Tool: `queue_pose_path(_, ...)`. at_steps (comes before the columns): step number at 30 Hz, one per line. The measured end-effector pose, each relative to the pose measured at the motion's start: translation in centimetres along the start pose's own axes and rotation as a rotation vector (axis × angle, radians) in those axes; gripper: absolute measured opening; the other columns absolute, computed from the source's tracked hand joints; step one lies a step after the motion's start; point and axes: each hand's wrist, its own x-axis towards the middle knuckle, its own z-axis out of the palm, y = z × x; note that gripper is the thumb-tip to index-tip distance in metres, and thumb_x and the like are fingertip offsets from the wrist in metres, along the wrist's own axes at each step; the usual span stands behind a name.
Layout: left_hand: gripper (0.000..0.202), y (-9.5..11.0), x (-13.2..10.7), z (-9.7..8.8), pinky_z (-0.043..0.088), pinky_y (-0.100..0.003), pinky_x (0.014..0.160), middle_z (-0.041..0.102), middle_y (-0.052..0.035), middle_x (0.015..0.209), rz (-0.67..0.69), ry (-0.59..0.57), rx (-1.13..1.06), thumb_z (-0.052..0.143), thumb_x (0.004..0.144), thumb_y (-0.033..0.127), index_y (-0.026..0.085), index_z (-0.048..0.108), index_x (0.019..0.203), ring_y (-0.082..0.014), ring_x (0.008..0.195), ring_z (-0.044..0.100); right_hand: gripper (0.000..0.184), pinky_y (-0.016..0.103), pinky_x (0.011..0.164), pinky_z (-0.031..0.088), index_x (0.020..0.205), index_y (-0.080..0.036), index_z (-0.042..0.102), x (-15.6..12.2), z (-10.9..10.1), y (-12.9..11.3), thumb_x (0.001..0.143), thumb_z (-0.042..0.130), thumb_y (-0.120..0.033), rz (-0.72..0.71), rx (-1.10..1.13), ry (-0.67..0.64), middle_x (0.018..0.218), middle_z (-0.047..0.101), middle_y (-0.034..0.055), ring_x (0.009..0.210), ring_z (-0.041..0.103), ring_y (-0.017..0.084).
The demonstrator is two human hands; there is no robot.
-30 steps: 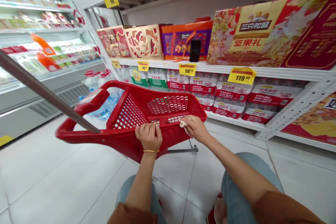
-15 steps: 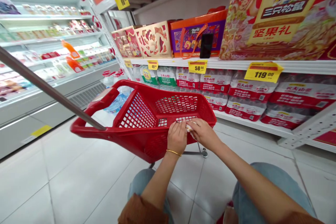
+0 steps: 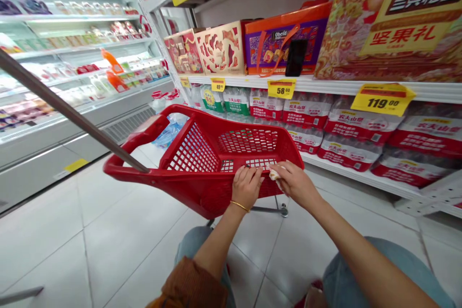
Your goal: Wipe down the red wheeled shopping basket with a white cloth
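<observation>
My left hand (image 3: 247, 186) is curled over the near rim of a red plastic shopping trolley basket (image 3: 212, 197), with a gold bangle (image 3: 240, 206) on its wrist. Just to the right, my right hand (image 3: 294, 184) pinches a crumpled white tissue (image 3: 275, 173) against the same rim. The basket's mesh interior holds no visible goods. A long grey metal handle pole (image 3: 72, 115) runs from its left end toward the lower-left.
Shelves on the right hold boxed gift sets (image 3: 281, 43) above shrink-wrapped bottled water packs (image 3: 306, 110), with yellow price tags. A refrigerated display case (image 3: 72, 101) stands on the left. White floor tiles (image 3: 126, 236) run between them; my jeans-covered knees show below.
The basket and hands have shifted right in view, and the shelves look larger and nearer. My hands are closer together than a second ago.
</observation>
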Motion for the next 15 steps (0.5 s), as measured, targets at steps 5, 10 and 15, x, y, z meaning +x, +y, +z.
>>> queue_pose_path(5, 0.026, 0.0, 0.0, 0.0, 0.037, -0.035, 0.101, 0.070, -0.0039, 0.094, -0.006, 0.013, -0.014, 0.046, 0.094, 0.025, 0.020, 0.062, 0.113, -0.0172, 0.090, 0.061, 0.036, 0.047, 0.098, 0.044, 0.122, -0.021, 0.055, -0.5, -0.5, 0.7, 0.089, 0.045, -0.013, 0.026, -0.010, -0.032, 0.105, 0.063, 0.0096, 0.097, 0.059, 0.022)
queue_pose_path(10, 0.025, 0.0, -0.1, 0.0, 0.036, -0.035, 0.101, 0.069, -0.0038, 0.095, -0.009, 0.024, -0.050, 0.047, 0.093, 0.023, 0.020, 0.061, 0.113, -0.0171, 0.090, 0.060, 0.031, 0.042, 0.087, 0.050, 0.120, -0.023, 0.057, -0.9, -1.9, 2.1, 0.092, 0.043, -0.020, 0.041, 0.022, -0.069, 0.102, 0.065, 0.0092, 0.093, 0.060, 0.021)
queue_pose_path(15, 0.025, -0.1, 0.0, -0.1, 0.035, -0.034, 0.101, 0.069, -0.0035, 0.093, -0.005, 0.049, -0.069, 0.044, 0.094, 0.023, 0.019, 0.061, 0.112, -0.0168, 0.087, 0.059, 0.028, 0.038, 0.081, 0.052, 0.113, -0.023, 0.062, -1.4, -3.2, 3.4, 0.094, 0.042, -0.026, 0.061, 0.067, -0.075, 0.099, 0.067, 0.0092, 0.089, 0.062, 0.021)
